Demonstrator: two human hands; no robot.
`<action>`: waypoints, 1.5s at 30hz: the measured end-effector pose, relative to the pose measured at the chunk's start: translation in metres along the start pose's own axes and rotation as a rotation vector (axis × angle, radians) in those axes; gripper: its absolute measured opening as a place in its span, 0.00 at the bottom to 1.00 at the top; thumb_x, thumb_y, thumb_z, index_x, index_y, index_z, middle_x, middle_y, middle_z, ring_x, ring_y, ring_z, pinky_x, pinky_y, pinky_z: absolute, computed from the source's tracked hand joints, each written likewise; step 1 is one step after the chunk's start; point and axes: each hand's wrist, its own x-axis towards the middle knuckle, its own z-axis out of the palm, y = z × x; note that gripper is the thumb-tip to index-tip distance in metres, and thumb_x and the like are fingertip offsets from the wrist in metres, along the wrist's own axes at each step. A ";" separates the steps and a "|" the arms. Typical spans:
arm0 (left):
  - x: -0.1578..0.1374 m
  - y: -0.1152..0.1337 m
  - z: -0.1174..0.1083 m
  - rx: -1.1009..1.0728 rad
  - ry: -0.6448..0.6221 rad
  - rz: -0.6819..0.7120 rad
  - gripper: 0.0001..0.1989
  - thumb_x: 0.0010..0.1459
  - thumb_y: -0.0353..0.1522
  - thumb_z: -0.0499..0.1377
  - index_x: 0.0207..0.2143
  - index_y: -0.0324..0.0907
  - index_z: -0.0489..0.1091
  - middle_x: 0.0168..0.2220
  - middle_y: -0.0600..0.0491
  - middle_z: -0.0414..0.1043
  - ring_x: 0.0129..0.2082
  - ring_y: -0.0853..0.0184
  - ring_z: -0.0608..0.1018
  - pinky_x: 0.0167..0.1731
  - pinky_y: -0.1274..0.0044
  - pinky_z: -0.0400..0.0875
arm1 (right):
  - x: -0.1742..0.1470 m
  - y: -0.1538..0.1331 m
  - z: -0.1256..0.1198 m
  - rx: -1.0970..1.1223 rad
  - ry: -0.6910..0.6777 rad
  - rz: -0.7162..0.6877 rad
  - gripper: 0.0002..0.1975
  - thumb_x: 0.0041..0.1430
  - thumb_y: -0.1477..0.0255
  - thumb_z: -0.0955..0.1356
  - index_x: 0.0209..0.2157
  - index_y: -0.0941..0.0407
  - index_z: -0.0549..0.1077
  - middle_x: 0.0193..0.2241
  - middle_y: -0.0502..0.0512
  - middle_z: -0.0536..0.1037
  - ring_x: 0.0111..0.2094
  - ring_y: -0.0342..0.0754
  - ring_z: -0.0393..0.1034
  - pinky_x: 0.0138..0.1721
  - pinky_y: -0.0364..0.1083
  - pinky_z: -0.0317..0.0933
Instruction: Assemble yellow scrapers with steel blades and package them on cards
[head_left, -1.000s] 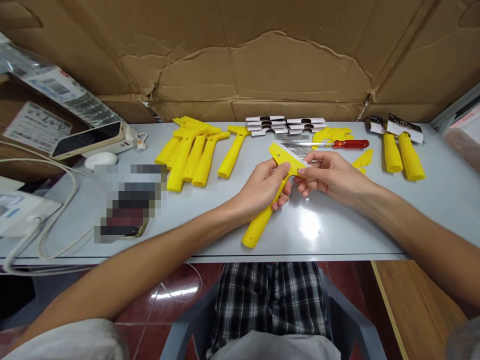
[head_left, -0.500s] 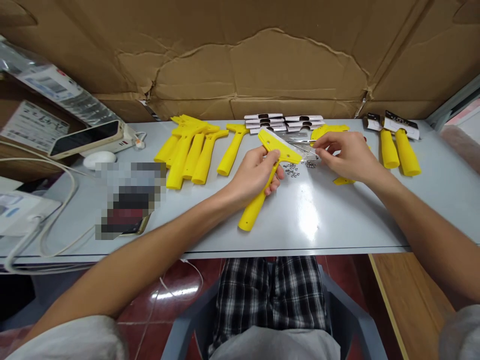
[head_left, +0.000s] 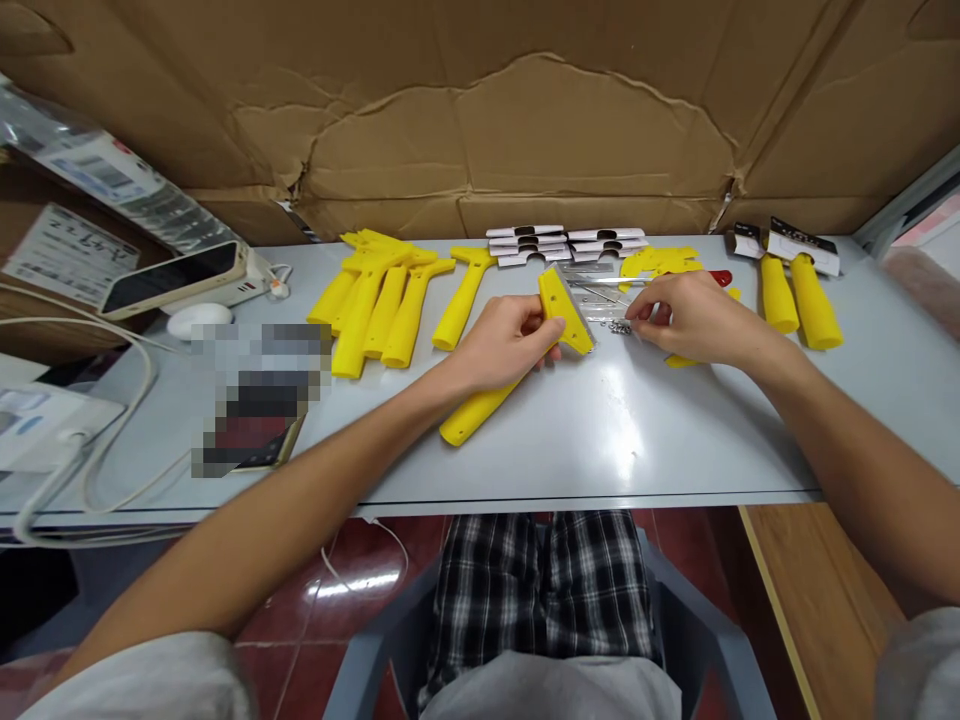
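Note:
My left hand [head_left: 501,342] is closed round the neck of a yellow scraper [head_left: 568,315]. Its wide head points up and right, with a thin metal edge showing, and its handle slants down to the left. Small metal nuts or screws [head_left: 619,327] lie in a loose pile just right of the head. At that pile, the fingertips of my right hand [head_left: 688,318] are pinched together; anything between them is too small to make out. Behind the right hand lies a screwdriver with a red handle [head_left: 721,277]. Flat yellow pieces [head_left: 664,262] lie beyond it.
Several yellow scraper handles [head_left: 366,310] are heaped at the left, with a single one [head_left: 463,300] beside them. White-and-black card sleeves [head_left: 525,245] stand stacked at the back. Two carded scrapers [head_left: 817,305] lie right. Phones, cables and a white mouse [head_left: 199,320] occupy the left side.
The scraper has turned clockwise in my left hand, its handle end swinging left and its head tilting right. My right hand has shifted slightly, uncovering more of the screwdriver's red handle.

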 end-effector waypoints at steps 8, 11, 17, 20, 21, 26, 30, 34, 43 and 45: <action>-0.002 0.006 -0.005 0.045 0.007 0.089 0.13 0.69 0.38 0.59 0.36 0.40 0.79 0.32 0.50 0.84 0.33 0.64 0.83 0.37 0.74 0.74 | 0.000 0.003 0.001 -0.069 -0.049 -0.020 0.15 0.63 0.72 0.70 0.47 0.55 0.87 0.37 0.52 0.80 0.35 0.36 0.67 0.43 0.40 0.56; -0.002 0.007 -0.005 0.037 0.000 0.080 0.14 0.69 0.38 0.58 0.36 0.40 0.79 0.32 0.50 0.84 0.33 0.65 0.83 0.37 0.74 0.74 | 0.001 0.005 0.003 -0.062 -0.048 -0.021 0.15 0.63 0.73 0.70 0.47 0.56 0.87 0.37 0.52 0.80 0.34 0.36 0.66 0.42 0.39 0.56; -0.002 0.007 -0.004 0.027 0.003 0.079 0.13 0.68 0.38 0.59 0.36 0.40 0.79 0.32 0.50 0.83 0.33 0.64 0.82 0.36 0.74 0.74 | 0.001 0.009 0.005 -0.054 -0.034 -0.053 0.14 0.63 0.74 0.70 0.45 0.57 0.87 0.37 0.52 0.80 0.34 0.36 0.67 0.41 0.39 0.55; -0.002 0.006 -0.004 0.035 -0.008 0.083 0.14 0.69 0.39 0.59 0.35 0.41 0.78 0.32 0.50 0.83 0.33 0.64 0.82 0.36 0.74 0.73 | 0.001 0.009 0.005 -0.046 -0.025 -0.047 0.14 0.62 0.74 0.70 0.45 0.58 0.87 0.36 0.53 0.81 0.34 0.36 0.67 0.41 0.39 0.55; -0.002 0.006 -0.005 0.043 -0.010 0.083 0.14 0.69 0.39 0.59 0.35 0.41 0.78 0.31 0.50 0.83 0.33 0.64 0.82 0.36 0.74 0.73 | 0.001 0.008 0.004 -0.046 -0.025 -0.044 0.15 0.62 0.75 0.70 0.45 0.58 0.87 0.37 0.52 0.81 0.34 0.36 0.67 0.41 0.39 0.55; -0.002 0.006 -0.005 0.098 0.007 0.086 0.14 0.69 0.38 0.58 0.35 0.41 0.79 0.31 0.50 0.84 0.32 0.64 0.82 0.37 0.74 0.72 | 0.000 0.003 0.003 -0.068 -0.030 -0.032 0.16 0.61 0.74 0.70 0.47 0.56 0.88 0.37 0.52 0.81 0.34 0.36 0.66 0.42 0.39 0.55; -0.002 0.007 -0.005 0.119 0.006 0.086 0.14 0.69 0.37 0.58 0.34 0.41 0.79 0.30 0.51 0.84 0.32 0.64 0.82 0.37 0.74 0.72 | 0.000 0.002 0.006 -0.070 -0.027 -0.050 0.15 0.62 0.72 0.70 0.46 0.57 0.87 0.37 0.53 0.81 0.34 0.36 0.66 0.41 0.39 0.54; -0.004 0.008 -0.003 0.091 -0.019 0.060 0.14 0.68 0.37 0.58 0.35 0.41 0.80 0.31 0.50 0.84 0.31 0.64 0.82 0.35 0.74 0.72 | 0.002 0.003 0.008 -0.050 -0.022 -0.026 0.14 0.62 0.73 0.70 0.45 0.58 0.87 0.37 0.53 0.81 0.34 0.37 0.67 0.42 0.39 0.54; -0.012 0.019 0.006 0.083 -0.067 0.051 0.13 0.68 0.37 0.58 0.34 0.40 0.78 0.28 0.52 0.83 0.29 0.65 0.81 0.34 0.74 0.72 | -0.009 -0.023 0.002 0.438 0.253 -0.126 0.15 0.67 0.61 0.73 0.42 0.60 0.84 0.43 0.58 0.79 0.41 0.39 0.70 0.39 0.38 0.62; -0.013 0.022 0.009 0.086 -0.079 0.048 0.12 0.68 0.36 0.58 0.33 0.41 0.77 0.29 0.53 0.83 0.30 0.65 0.82 0.34 0.74 0.72 | -0.011 -0.030 0.009 0.570 0.303 -0.226 0.18 0.64 0.57 0.75 0.41 0.60 0.84 0.43 0.59 0.78 0.42 0.40 0.71 0.36 0.37 0.62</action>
